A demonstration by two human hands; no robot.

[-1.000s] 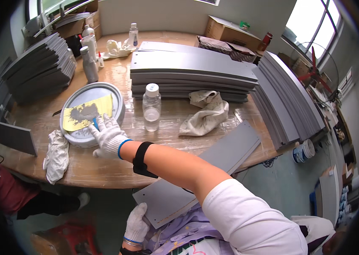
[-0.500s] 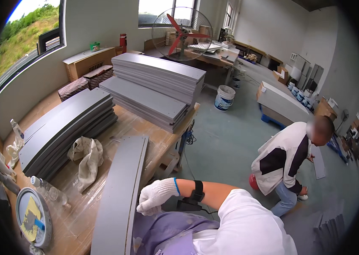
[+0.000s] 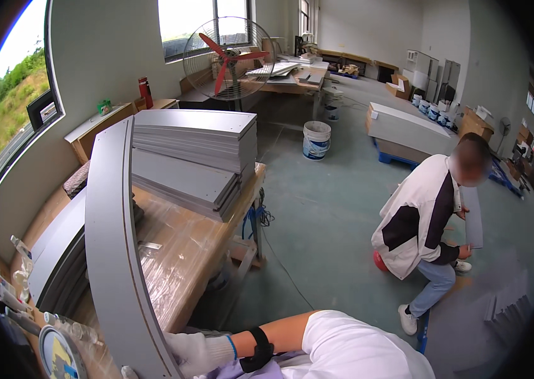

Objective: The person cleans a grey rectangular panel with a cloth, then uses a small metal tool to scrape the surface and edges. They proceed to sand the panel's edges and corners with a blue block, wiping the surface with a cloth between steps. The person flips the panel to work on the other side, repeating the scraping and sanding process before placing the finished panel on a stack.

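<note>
A long grey board [image 3: 115, 240] with a groove along its right edge is tilted up off the table, its far end in front of the board stacks. My right hand [image 3: 196, 354], in a white knit glove, is closed on the right edge of its near end. The fingers are partly hidden behind the board. At the lower picture edge, a pale gloved fingertip, seemingly of my left hand [image 3: 128, 372], presses on the board's near left side; the rest of that hand is out of view.
Stacks of grey boards [image 3: 194, 123] stand on the film-covered table [image 3: 185, 252]. Bottles [image 3: 80, 328] and a round tub [image 3: 60, 355] lie at left. A caged fan [image 3: 229, 58] is behind. At right a seated co-worker [image 3: 428, 208] holds a panel [image 3: 473, 218]. A bucket [image 3: 316, 140] stands on the floor.
The grey board has risen off the table and swung left, its far end now in front of the stacks. My right hand has moved down and left with it. The view has shifted.
</note>
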